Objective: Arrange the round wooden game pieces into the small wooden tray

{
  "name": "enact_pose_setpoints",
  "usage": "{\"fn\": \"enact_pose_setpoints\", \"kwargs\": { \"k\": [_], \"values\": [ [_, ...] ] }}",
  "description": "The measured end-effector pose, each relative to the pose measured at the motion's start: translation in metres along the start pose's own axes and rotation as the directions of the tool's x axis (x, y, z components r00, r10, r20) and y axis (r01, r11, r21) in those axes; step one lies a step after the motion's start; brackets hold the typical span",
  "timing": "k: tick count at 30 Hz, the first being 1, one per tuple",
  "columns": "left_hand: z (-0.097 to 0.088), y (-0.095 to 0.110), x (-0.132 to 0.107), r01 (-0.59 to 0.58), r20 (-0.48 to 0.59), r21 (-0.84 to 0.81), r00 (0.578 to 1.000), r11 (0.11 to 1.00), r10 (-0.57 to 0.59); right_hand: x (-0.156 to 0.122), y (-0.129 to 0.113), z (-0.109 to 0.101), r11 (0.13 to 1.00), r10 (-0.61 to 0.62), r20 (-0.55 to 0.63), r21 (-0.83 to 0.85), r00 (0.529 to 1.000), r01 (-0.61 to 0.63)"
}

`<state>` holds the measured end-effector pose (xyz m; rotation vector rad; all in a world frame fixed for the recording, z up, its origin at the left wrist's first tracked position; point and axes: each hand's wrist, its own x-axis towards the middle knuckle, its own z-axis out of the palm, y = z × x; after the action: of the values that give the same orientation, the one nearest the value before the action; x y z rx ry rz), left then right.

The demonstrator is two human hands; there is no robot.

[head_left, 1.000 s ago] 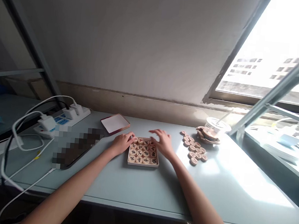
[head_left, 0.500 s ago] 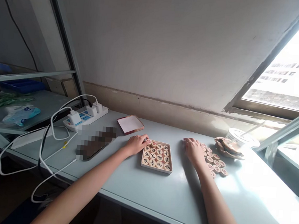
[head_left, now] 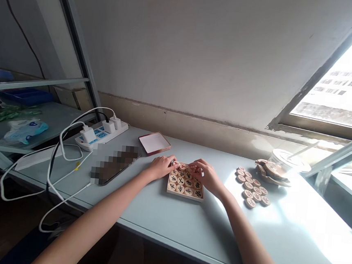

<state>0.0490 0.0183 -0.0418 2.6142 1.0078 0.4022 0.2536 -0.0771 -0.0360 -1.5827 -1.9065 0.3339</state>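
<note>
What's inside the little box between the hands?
Round pieces with characters, in rows. The right hand hides some near the far right corner; anything under the pieces can't be seen.

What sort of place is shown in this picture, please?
Probably a dormitory room: metal framing flanks the desk, white chargers sit in a power strip, and a lidded cup stands near loose round game pieces.

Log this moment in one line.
left hand: at box, far-left corner; right hand: over box, far-right corner; loose pieces: right of box; lid: off box

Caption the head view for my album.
Left hand and right hand at a box of round pieces; loose pieces at right.
</note>
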Motion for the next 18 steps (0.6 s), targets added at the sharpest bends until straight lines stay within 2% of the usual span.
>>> {"fn": "enact_pose_setpoints", "kwargs": {
  "k": [6,13,16,18],
  "values": [
    [0.002,-0.003,0.001,-0.005,-0.003,-0.001,1.000,1.000,0.005,0.000,-0.002,0.010,0.999,-0.041,-0.036,0.005,0.998,0.041],
    [0.004,-0.005,0.002,0.007,0.005,-0.007,1.000,1.000,-0.007,0.000,-0.002,0.010,0.998,-0.008,-0.042,-0.062,0.999,0.006],
    [0.003,-0.004,0.002,0.008,0.020,-0.018,1.000,1.000,-0.008,-0.001,0.002,-0.002,0.985,0.031,-0.043,-0.171,0.999,-0.038],
    [0.002,-0.004,0.001,0.002,0.034,-0.046,0.999,0.999,-0.001,-0.005,0.012,-0.015,0.929,0.122,-0.134,-0.333,0.983,-0.161]
  ]
}}
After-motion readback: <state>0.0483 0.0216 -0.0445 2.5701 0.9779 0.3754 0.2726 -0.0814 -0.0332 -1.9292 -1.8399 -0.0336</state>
